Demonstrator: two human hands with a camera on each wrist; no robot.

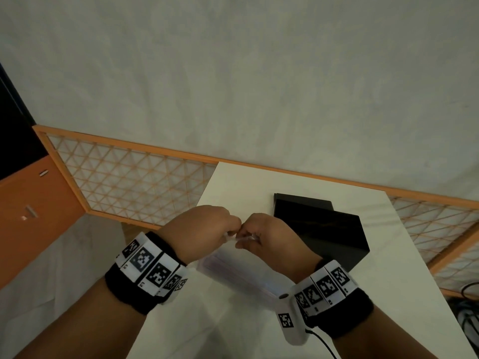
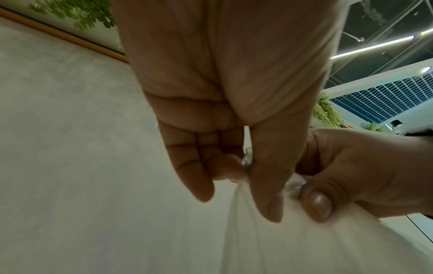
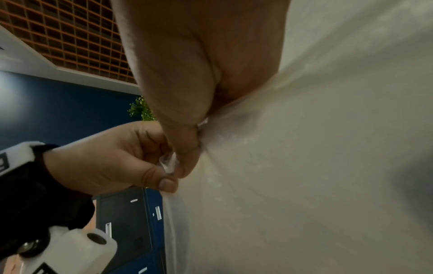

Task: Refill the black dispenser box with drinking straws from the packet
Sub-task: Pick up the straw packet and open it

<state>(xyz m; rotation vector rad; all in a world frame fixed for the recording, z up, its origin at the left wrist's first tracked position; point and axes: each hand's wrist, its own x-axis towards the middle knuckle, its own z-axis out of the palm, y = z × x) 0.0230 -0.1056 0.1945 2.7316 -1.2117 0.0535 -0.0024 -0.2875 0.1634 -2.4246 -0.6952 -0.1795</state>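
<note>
A clear plastic packet of straws (image 1: 241, 273) is held up over the white table (image 1: 388, 294), its far end raised between my two hands. My left hand (image 1: 228, 230) pinches the packet's top edge with thumb and curled fingers. Right beside it, knuckles almost touching, my right hand (image 1: 246, 238) pinches the same edge. In the left wrist view the crumpled film (image 2: 246, 161) shows between thumb and fingers, and the packet's film (image 3: 304, 166) fills the right wrist view. The black dispenser box (image 1: 318, 229) stands just behind my right hand, its lid raised.
An orange-framed lattice screen (image 1: 129, 182) runs along the table's far side below a pale wall. An orange cabinet (image 1: 31, 216) stands at the left. Cables (image 1: 466, 301) lie on the floor at the right. A black cord (image 1: 324, 343) trails from my right wristband.
</note>
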